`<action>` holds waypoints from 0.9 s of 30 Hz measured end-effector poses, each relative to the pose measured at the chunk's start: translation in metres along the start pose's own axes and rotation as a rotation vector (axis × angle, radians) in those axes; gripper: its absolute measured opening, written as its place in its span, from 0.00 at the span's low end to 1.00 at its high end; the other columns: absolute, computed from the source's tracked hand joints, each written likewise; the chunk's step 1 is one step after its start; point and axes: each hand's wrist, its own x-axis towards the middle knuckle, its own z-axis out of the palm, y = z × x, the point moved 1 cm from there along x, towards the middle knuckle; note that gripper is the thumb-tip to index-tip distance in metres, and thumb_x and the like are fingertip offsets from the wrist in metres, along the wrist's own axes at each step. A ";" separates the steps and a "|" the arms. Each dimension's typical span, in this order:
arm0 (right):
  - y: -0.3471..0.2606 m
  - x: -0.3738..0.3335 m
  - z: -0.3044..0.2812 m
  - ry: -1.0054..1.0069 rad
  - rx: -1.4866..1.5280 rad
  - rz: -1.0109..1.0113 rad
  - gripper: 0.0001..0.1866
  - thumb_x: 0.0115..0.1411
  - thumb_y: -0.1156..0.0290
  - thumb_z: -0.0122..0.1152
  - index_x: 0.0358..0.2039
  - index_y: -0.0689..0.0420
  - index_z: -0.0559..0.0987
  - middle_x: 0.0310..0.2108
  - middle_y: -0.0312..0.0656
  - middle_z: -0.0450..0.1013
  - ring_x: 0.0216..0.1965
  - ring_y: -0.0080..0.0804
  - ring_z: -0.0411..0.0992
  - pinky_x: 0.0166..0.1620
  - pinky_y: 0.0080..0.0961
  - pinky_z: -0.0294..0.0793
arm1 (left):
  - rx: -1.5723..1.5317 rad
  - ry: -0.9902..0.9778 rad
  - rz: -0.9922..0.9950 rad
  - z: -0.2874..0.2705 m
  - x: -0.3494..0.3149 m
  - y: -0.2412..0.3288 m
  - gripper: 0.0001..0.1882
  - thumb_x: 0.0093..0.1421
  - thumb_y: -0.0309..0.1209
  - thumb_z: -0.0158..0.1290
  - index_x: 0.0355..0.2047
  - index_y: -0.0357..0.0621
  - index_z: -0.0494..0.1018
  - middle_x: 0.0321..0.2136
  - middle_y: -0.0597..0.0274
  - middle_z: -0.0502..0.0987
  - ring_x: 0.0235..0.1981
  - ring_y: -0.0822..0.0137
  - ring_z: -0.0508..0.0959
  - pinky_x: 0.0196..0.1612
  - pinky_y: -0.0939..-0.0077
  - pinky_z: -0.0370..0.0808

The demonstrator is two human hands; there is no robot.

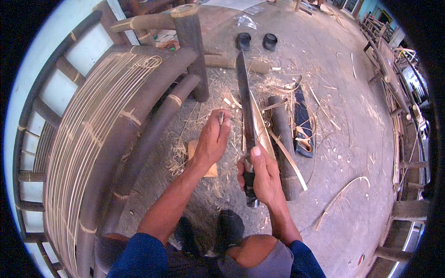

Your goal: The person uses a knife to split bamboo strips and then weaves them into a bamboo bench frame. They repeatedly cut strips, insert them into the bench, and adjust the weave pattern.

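Note:
My right hand (265, 176) is wrapped round the dark handle of a machete (245, 102). Its long dark blade points away from me, edge-on to upright in the view. My left hand (214, 136) is closed to the left of the blade, apart from it. A short, thin, stick-like piece (221, 117) shows between its thumb and fingers; its kind is not clear. Below the left hand lies a pale wooden board (211, 171), partly hidden by the wrist. Split bamboo strips (289, 160) lie to the right of the machete.
At left stands a dark bamboo bench (125, 120) with pale strips along its seat. A dark bamboo pole (282, 129) and a handsaw (303, 123) lie on the floor at right. Shavings (222, 90) are scattered ahead. Two black cup-shaped things (270, 41) stand beyond. Bamboo frames (403, 162) line the right side.

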 end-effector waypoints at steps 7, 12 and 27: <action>-0.015 0.003 0.005 -0.094 0.013 0.041 0.31 0.75 0.45 0.36 0.60 0.59 0.69 0.23 0.37 0.69 0.19 0.24 0.68 0.23 0.22 0.68 | 0.095 -0.063 0.105 0.002 -0.022 0.001 0.13 0.69 0.30 0.49 0.51 0.38 0.67 0.43 0.44 0.74 0.44 0.46 0.77 0.48 0.58 0.73; -0.019 0.005 0.001 -0.091 -0.048 0.053 0.30 0.75 0.45 0.35 0.57 0.59 0.72 0.22 0.37 0.69 0.18 0.23 0.67 0.23 0.22 0.68 | 0.104 -0.069 0.195 -0.002 -0.025 0.003 0.15 0.66 0.26 0.53 0.52 0.37 0.70 0.43 0.45 0.76 0.45 0.45 0.78 0.48 0.57 0.75; -0.020 0.007 0.003 -0.086 -0.126 0.030 0.28 0.76 0.47 0.36 0.38 0.62 0.73 0.20 0.37 0.70 0.16 0.23 0.67 0.21 0.23 0.67 | 0.123 -0.081 0.238 -0.002 -0.023 0.003 0.17 0.65 0.26 0.55 0.54 0.36 0.71 0.40 0.46 0.77 0.42 0.47 0.78 0.46 0.58 0.75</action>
